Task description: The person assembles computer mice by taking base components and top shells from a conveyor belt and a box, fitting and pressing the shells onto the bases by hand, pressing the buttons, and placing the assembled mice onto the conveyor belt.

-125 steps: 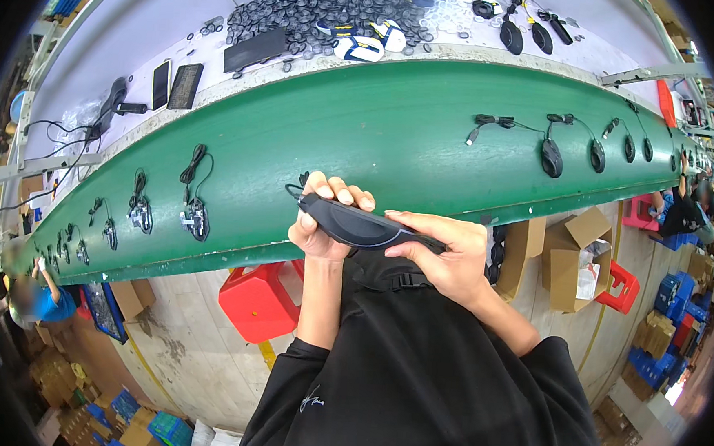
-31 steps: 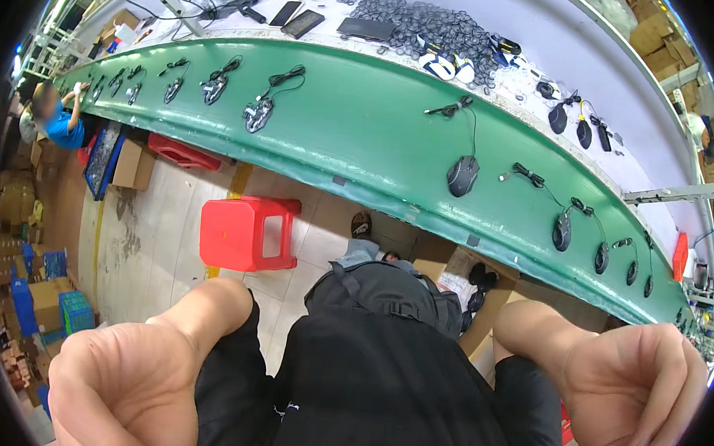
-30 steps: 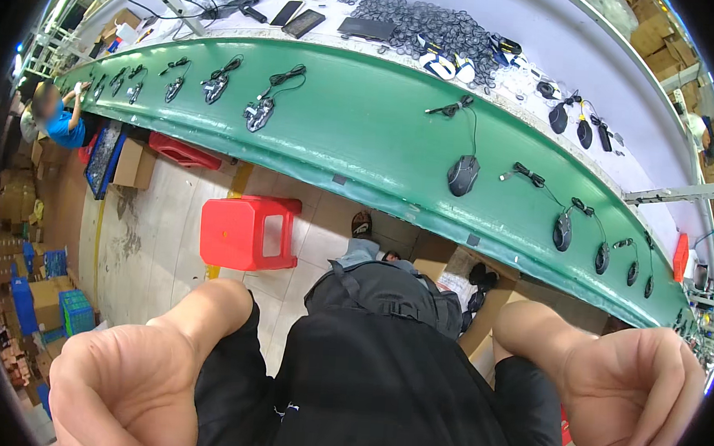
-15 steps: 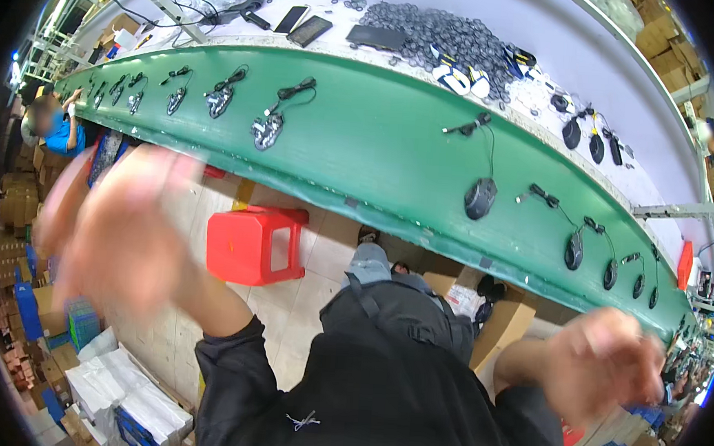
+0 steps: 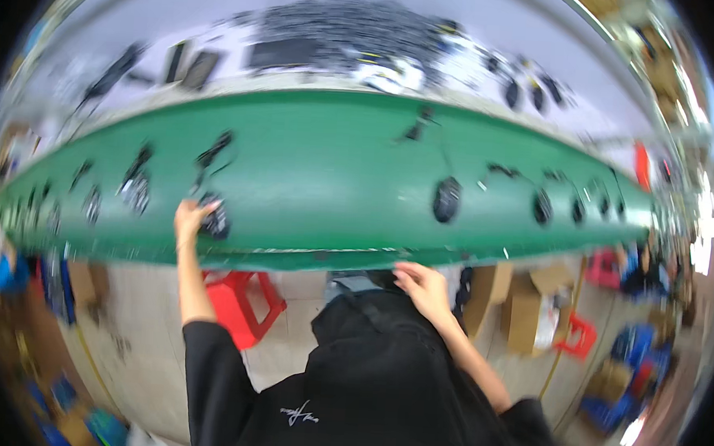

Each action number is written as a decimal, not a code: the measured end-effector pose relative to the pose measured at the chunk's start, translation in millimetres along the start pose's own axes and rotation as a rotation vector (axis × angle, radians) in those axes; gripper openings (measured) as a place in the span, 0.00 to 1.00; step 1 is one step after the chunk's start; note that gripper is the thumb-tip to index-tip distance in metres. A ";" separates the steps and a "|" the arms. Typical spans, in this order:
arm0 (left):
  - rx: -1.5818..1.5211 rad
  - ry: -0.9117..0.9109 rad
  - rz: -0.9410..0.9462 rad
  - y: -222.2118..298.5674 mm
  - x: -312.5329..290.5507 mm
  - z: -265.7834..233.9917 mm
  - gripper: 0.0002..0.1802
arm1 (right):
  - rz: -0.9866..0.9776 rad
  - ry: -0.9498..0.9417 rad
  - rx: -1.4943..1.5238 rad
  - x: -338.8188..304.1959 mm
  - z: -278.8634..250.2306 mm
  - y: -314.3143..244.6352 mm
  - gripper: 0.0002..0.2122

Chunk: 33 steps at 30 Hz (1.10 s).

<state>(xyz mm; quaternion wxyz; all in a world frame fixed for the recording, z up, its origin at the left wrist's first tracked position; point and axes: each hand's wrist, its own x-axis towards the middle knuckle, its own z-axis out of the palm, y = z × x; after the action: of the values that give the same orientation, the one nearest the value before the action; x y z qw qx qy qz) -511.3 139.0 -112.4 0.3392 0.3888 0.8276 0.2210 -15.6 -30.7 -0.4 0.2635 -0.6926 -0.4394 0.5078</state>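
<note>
My left hand (image 5: 189, 221) reaches onto the green belt (image 5: 328, 164), its fingers closed at the left edge of a computer mouse (image 5: 216, 217). That mouse has a dark, mottled shell, and its bundled black cable (image 5: 214, 149) lies beyond it. By the front edge of the belt, my right hand (image 5: 424, 288) hovers with its fingers loosely stretched and nothing visible in them. A black mouse (image 5: 447, 200) lies on the belt beyond my right hand, its cable running to the far side. Motion blur softens the finger details.
More corded mice lie along the belt on both sides. On the ledge behind are a heap of small dark round parts (image 5: 348, 30), a dark flat panel (image 5: 281, 53) and white-and-yellow items (image 5: 391, 74). A red stool (image 5: 241, 310) and cardboard boxes (image 5: 531, 311) stand below.
My view has turned toward the left stretch of the belt. My left hand has gone from the air onto a mouse; my right hand has come inward to the belt's front edge.
</note>
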 end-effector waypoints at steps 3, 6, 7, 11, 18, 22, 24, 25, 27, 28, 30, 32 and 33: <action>-0.366 -0.152 -0.121 13.5 -18.0 4.1 0.26 | -0.132 -0.037 -0.294 18.7 22.4 -40.8 0.11; -0.409 -0.171 -0.137 22.8 -42.2 32.4 0.21 | -0.409 -0.168 -0.316 48.8 65.5 -65.9 0.10; -0.453 -0.188 -0.134 39.9 -62.8 43.6 0.19 | -0.459 -0.226 -0.372 61.6 83.9 -69.0 0.11; -0.849 -0.477 -0.267 40.4 -111.4 87.4 0.09 | -0.566 -0.298 -0.464 95.0 148.6 -84.5 0.21; -0.907 -0.553 -0.290 93.8 -187.6 93.3 0.23 | -0.432 -0.235 -0.078 108.0 151.6 -28.4 0.19; -0.606 -0.184 -0.099 72.8 -172.3 78.8 0.17 | -0.240 -0.254 0.131 106.1 129.1 -16.6 0.13; -0.473 -0.115 0.009 42.5 -157.5 94.4 0.20 | -0.033 -0.273 0.273 99.5 122.3 -20.6 0.11; -0.394 -0.140 -0.148 52.6 -162.7 101.2 0.24 | 0.107 -0.290 0.439 104.2 122.7 -16.8 0.10; -0.612 -0.444 -0.286 85.2 -182.3 102.9 0.40 | 0.186 -0.296 0.548 101.2 110.6 -20.7 0.10; -0.651 -0.527 -0.387 90.0 -188.0 104.0 0.44 | 0.219 -0.342 0.628 96.2 106.8 -31.3 0.11; -0.873 -0.755 -0.408 101.2 -200.0 108.6 0.36 | 0.285 -0.405 0.799 89.2 100.6 -38.1 0.12; -1.137 -0.825 -0.342 106.9 -211.9 114.0 0.28 | 0.289 -0.449 0.873 81.8 93.7 -45.3 0.13; -1.226 -0.820 -0.313 108.7 -216.5 119.0 0.26 | 0.300 -0.453 0.963 76.3 91.0 -47.4 0.13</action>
<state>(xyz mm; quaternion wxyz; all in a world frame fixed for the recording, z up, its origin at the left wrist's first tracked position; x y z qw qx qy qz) -269.2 44.5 -39.6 0.8032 0.0594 0.4092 0.4289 -109.4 51.3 -29.4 0.3739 -0.4223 -0.0997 0.8197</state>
